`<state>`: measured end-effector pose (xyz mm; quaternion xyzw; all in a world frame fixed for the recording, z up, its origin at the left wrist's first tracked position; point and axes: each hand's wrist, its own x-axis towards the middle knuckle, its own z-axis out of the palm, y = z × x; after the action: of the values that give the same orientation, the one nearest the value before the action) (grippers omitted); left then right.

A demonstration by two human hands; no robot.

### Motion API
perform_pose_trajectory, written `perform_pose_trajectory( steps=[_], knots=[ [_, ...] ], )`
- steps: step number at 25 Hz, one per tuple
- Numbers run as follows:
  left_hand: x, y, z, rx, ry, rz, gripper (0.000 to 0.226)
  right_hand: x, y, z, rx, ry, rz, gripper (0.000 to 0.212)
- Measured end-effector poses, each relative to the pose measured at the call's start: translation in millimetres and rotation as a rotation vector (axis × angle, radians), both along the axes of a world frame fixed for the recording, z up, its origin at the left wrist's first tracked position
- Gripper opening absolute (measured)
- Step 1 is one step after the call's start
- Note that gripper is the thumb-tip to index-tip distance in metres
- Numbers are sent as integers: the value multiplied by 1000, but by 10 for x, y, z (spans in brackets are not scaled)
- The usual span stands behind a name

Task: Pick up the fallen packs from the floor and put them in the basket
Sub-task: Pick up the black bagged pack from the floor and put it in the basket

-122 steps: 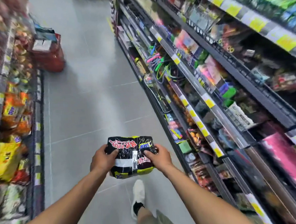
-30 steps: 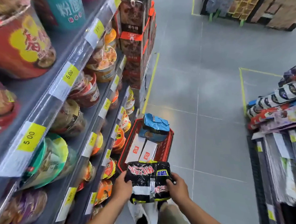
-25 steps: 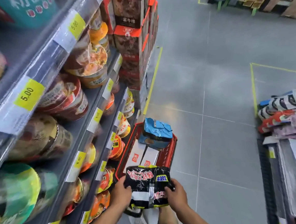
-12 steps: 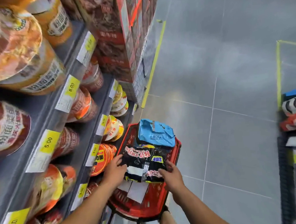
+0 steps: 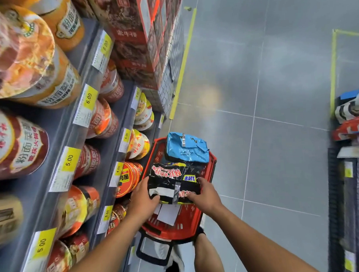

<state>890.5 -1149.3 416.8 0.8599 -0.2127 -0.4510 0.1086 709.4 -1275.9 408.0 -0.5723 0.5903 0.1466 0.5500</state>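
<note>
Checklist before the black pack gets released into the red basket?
1. Grip: left hand and right hand hold the black pack at opposite ends. ok
2. Position: the pack sits within the outline of the red basket. ok
3. Landing spot: the blue pack fills the far end and white flat items lie below; the near half looks open. ok
4. Handle: folded down at the near end, out of the drop path. ok
5. Pack resting on the contents or held above them: cannot tell
6. More packs on the floor: none in view, but the rest of the aisle is out of frame. cannot tell
</note>
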Motion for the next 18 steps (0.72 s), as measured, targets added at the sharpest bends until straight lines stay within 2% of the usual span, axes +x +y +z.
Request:
perform_pose_trajectory(
  steps=[4,8,14,18],
  knots=[
    [40,-11,303,-29,-47,-166,83,34,-7,291,-189,-15,163,81],
    [-92,78,790,-118,-90,-290,84,-20,137,787,-329,-13,242,73],
    [-322,387,1420,-210,-136,-476,86,-164,545,1212,-433,-33,311,84],
    [-356,614,1650,-258,-167,-439,86,-114,696,1745,-430,-82,356,77]
  ],
)
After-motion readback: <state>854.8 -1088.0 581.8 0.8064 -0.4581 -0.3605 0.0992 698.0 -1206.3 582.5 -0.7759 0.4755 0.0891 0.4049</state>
